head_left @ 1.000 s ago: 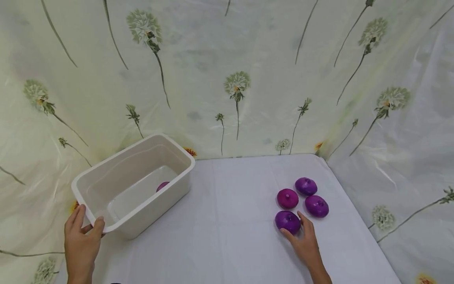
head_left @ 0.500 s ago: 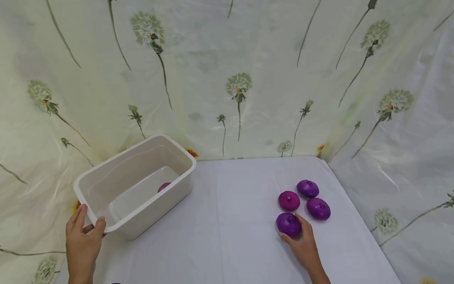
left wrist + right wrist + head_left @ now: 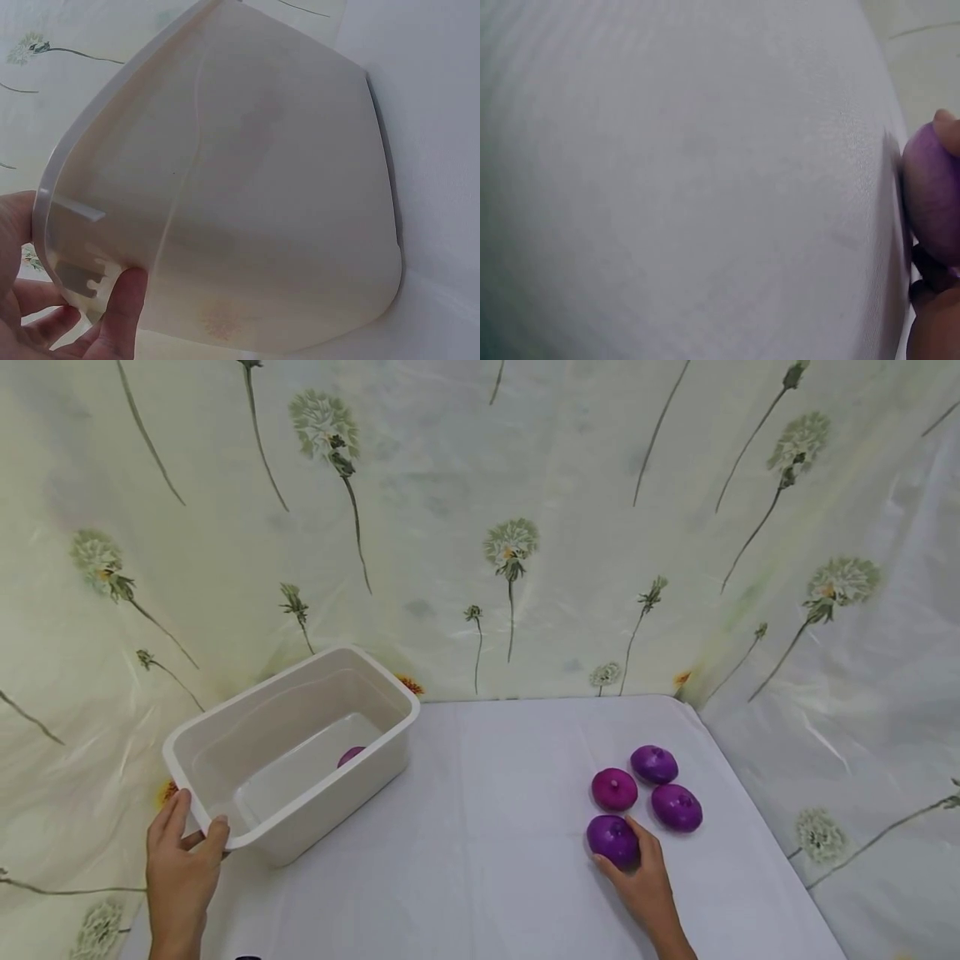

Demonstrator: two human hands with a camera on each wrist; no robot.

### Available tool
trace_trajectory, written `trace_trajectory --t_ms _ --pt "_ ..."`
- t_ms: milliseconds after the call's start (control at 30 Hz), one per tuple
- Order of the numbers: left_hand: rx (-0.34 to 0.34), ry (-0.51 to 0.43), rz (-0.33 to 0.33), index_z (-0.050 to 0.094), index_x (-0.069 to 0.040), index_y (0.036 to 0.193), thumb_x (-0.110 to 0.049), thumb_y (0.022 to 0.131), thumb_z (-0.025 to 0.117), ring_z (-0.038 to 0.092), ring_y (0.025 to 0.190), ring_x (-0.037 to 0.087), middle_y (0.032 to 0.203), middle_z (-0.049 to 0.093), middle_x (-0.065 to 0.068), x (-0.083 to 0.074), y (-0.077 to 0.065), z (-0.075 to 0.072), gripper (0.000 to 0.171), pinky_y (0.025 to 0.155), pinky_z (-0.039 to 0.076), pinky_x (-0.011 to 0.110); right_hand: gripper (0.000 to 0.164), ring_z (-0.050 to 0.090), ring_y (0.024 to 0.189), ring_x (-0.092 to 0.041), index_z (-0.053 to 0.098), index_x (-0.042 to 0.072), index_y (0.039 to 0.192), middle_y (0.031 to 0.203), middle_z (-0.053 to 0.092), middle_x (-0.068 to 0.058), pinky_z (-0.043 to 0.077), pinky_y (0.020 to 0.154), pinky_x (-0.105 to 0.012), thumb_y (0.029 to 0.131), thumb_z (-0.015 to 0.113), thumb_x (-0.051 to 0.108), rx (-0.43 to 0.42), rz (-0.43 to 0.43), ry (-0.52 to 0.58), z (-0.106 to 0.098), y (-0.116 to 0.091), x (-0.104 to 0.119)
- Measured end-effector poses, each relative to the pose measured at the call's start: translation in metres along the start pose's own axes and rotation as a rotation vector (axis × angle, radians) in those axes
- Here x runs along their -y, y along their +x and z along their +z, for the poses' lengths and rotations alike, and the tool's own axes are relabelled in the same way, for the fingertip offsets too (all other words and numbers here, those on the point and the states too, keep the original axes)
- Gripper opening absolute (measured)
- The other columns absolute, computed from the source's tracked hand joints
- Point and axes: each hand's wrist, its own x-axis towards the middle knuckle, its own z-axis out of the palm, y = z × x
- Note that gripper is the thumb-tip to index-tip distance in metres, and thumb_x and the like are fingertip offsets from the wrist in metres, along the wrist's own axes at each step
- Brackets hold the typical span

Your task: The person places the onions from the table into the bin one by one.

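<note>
At the left in the head view, my left hand [image 3: 182, 870] grips the near corner of a white plastic bin [image 3: 333, 793], with its fingers at the rim. The left wrist view shows the fingertips [image 3: 127, 289] against the bin's outer wall. Inside the bin lies one purple onion [image 3: 350, 755], partly hidden by the near wall. At the right, my right hand [image 3: 647, 887] holds another purple onion [image 3: 611, 839] between thumb and fingers, low over the white cloth. That onion [image 3: 934, 199] shows at the edge of the right wrist view.
Beyond the held onion sit a redder onion [image 3: 614, 789] and two purple onions, one at the back [image 3: 654, 764] and one to the right [image 3: 677, 808]. A white cloth [image 3: 495, 860] covers the table. Flower-printed sheeting [image 3: 420, 560] rises behind and on both sides.
My right fingers have drawn in closer around the onion. The left hand keeps its hold on the bin. The head view has shifted slightly.
</note>
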Motion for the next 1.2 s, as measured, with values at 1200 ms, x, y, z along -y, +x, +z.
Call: trace_trajectory --t_ms 1200 --pt "0.006 -0.024 0.032 0.027 -0.020 0.158 -0.023 0.097 0.060 0.045 0.091 -0.005 0.164 0.021 0.004 0.001 0.000 -0.002 0.069 0.058 0.050 0.001 0.087 0.035 0.139 -0.051 0.030 0.009 0.155 0.149 0.032 -0.025 0.041 0.110 -0.054 0.086 0.079 0.026 0.003 0.015 0.099 -0.018 0.003 0.020"
